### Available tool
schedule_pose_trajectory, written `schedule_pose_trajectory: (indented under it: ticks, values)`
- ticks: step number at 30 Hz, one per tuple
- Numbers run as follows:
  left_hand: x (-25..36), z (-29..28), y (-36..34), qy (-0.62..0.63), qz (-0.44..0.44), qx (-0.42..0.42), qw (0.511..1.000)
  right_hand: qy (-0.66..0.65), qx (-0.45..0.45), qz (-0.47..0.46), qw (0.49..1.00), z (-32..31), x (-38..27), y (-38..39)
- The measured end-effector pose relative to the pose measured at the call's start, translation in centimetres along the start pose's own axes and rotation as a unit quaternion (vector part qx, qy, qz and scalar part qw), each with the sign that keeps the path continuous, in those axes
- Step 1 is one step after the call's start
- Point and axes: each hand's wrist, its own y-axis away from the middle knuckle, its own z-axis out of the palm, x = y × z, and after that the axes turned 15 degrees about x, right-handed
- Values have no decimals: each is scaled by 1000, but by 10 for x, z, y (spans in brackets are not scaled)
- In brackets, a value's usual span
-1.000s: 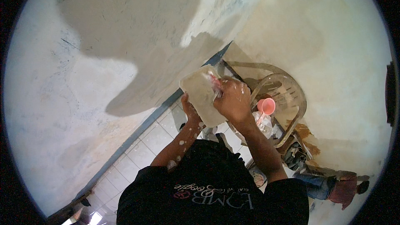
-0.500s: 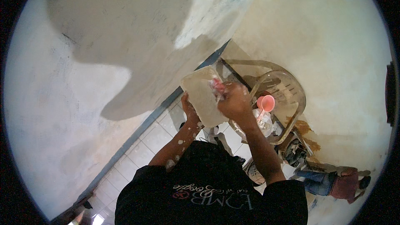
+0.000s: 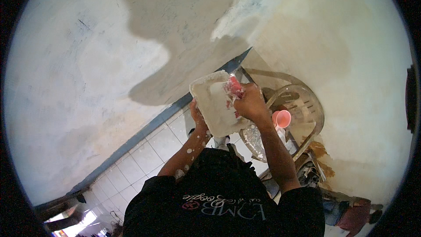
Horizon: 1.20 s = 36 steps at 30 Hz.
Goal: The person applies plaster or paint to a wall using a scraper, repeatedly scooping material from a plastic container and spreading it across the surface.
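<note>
Decent light in here, brightest on the L wall (image 3: 101,70); my big soft-edged shadow (image 3: 175,17) falls across it, so the light's coming from behind me. R wall (image 3: 364,39) reads warmer, yellowish. Btm L, a bright patch (image 3: 87,218) blows out to white. My R hand (image 3: 252,103) + red tool (image 3: 235,87) are a bit blurry. Black shirt (image 3: 210,180) loses detail. Fisheye bends the edges, w/ grainy black corners.

We hold a pale rectangular tub (image 3: 218,112) in our left hand (image 3: 198,115); our right hand (image 3: 252,104) grips a red tool (image 3: 236,87) over it, near a pink dipper (image 3: 283,119) and chair (image 3: 316,134).
</note>
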Motion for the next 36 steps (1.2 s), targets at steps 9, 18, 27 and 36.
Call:
schedule_pose_trajectory:
  ticks: [9,18,27,36]
  values:
    - [-8,12,2,10,43,73,996,45,20,-71,996,5,20,-12]
    - [-12,17,-6,50,48,79,994,82,0,-77,994,-4,12,-21]
    - [-14,16,-16,56,76,84,992,69,30,-162,984,2,4,-20]
    - [-9,26,-9,69,45,96,992,63,36,-130,989,4,-3,-21]
